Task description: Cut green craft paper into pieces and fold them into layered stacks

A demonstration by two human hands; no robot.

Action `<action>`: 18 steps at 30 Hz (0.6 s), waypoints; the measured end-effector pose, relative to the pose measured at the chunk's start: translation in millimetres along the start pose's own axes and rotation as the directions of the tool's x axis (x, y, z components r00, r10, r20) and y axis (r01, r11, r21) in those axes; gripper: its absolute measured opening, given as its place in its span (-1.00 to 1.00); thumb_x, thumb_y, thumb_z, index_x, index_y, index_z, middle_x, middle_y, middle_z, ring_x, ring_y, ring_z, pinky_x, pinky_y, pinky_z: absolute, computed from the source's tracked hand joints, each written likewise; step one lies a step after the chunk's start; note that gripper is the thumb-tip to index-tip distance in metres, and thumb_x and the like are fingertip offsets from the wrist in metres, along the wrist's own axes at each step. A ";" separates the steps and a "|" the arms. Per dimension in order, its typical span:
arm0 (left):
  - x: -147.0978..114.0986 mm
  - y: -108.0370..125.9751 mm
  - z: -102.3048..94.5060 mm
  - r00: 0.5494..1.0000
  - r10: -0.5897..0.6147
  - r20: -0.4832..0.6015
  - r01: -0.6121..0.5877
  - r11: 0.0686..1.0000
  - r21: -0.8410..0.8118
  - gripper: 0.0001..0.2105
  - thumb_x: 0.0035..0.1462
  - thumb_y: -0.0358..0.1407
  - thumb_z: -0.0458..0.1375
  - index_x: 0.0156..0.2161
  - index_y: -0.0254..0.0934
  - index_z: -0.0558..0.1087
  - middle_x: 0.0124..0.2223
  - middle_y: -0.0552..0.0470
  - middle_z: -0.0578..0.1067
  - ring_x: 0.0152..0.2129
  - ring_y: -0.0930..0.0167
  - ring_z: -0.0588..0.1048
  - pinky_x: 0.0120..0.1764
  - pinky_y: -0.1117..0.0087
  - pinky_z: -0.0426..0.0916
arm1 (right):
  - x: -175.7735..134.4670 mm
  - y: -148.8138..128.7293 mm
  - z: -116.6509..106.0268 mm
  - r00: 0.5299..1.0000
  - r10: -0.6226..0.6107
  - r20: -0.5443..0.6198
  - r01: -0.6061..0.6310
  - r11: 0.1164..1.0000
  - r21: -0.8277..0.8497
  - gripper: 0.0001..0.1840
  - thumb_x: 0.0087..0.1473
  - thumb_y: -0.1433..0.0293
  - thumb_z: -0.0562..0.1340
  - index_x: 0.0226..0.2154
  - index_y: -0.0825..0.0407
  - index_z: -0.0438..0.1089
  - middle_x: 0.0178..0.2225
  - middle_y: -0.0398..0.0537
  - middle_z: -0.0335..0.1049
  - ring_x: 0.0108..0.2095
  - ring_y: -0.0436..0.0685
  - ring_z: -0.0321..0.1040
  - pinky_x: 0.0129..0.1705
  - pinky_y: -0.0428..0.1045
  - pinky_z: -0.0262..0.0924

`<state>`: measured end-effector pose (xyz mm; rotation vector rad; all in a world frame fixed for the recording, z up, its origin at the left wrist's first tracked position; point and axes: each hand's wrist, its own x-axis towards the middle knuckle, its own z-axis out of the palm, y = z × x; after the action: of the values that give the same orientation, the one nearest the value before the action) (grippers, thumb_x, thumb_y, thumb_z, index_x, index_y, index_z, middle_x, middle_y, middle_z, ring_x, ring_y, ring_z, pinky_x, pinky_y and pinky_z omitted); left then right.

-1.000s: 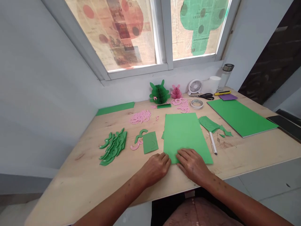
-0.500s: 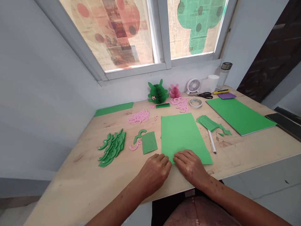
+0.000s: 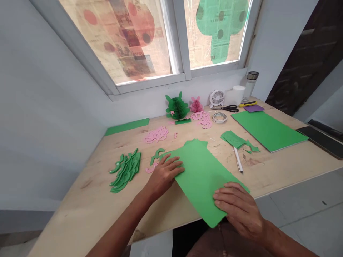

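A large sheet of green paper (image 3: 198, 171) lies turned at a slant in front of me, its near corner reaching past the table edge. My left hand (image 3: 164, 175) rests on the sheet's left edge with fingers spread; its thumb is hidden. At the near right side, my right hand (image 3: 238, 207) grips the sheet, fingers on top and thumb out of sight. More green paper (image 3: 197, 142) peeks out beyond the sheet's far end. Beside my left hand are a wavy green cutout (image 3: 157, 156) and a pink cutout (image 3: 151, 167), partly covered.
Stacked green cutouts (image 3: 125, 171) lie left, with pink cutouts (image 3: 157, 135) farther back. A white pen (image 3: 238, 160), green scraps (image 3: 233, 138) and a green pad (image 3: 268, 130) are right. Behind stand paper figures (image 3: 177, 107), tape (image 3: 219, 117), scissors (image 3: 230, 108) and a fan (image 3: 217, 98).
The green sheet has turned and come nearer to me. My left hand has moved away and left with its fingers spreading; my right hand has moved right and nearer.
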<state>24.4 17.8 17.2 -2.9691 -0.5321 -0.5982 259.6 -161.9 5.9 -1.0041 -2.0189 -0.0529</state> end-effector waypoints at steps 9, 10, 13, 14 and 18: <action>-30.9 68.4 -44.7 0.997 0.044 0.063 -0.052 0.990 0.135 -0.80 0.18 -0.52 -0.04 -0.30 -0.31 0.42 -0.20 -0.09 0.52 -0.15 0.29 0.45 0.01 0.13 0.28 | -57.4 11.6 -23.6 0.994 0.094 0.051 -0.091 0.995 -0.051 -0.56 0.08 0.57 0.10 0.02 0.04 0.33 -0.17 0.06 0.51 -0.11 0.16 0.43 -0.01 0.14 0.28; -36.2 75.9 -44.0 0.994 0.026 0.103 -0.037 0.994 0.105 -0.81 0.16 -0.52 -0.02 -0.33 -0.29 0.41 -0.23 -0.07 0.52 -0.19 0.30 0.46 -0.02 0.14 0.29 | -62.7 11.7 -22.6 0.993 0.102 0.057 -0.099 0.993 -0.057 -0.58 0.08 0.57 0.10 0.00 0.04 0.34 -0.17 0.07 0.51 -0.12 0.16 0.43 -0.01 0.14 0.28; -48.3 89.2 -38.6 0.964 -0.024 0.263 0.024 1.000 0.002 -0.82 0.12 -0.55 0.00 -0.41 -0.26 0.35 -0.35 0.01 0.50 -0.36 0.37 0.46 -0.19 0.27 0.34 | -73.0 10.1 -18.9 0.985 0.138 0.100 -0.131 0.989 -0.074 -0.65 0.08 0.56 0.11 -0.06 0.09 0.38 -0.17 0.09 0.50 -0.11 0.16 0.43 0.03 0.13 0.26; -50.3 90.2 -37.1 0.947 -0.040 0.320 0.049 0.999 -0.022 -0.81 0.11 -0.55 0.00 -0.43 -0.25 0.33 -0.39 0.03 0.49 -0.43 0.39 0.45 -0.28 0.33 0.34 | -74.2 9.4 -17.8 0.982 0.151 0.112 -0.143 0.987 -0.075 -0.67 0.08 0.55 0.12 -0.08 0.10 0.38 -0.17 0.10 0.50 -0.11 0.15 0.43 0.04 0.13 0.24; -45.6 79.5 -37.4 0.857 -0.097 0.505 0.157 0.985 -0.077 -0.80 0.16 -0.45 0.00 -0.48 -0.23 0.28 -0.54 0.14 0.41 -0.63 0.45 0.37 -0.56 0.44 0.15 | -69.5 7.5 -14.3 0.962 0.250 0.112 -0.244 0.968 -0.063 -0.76 0.10 0.49 0.15 -0.15 0.05 0.40 -0.21 0.03 0.51 -0.17 0.12 0.44 0.02 0.10 0.25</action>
<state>-1.0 -76.3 34.3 -3.2135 -0.7539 0.1673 295.7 -206.3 -36.8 -1.3107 -1.9910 0.0945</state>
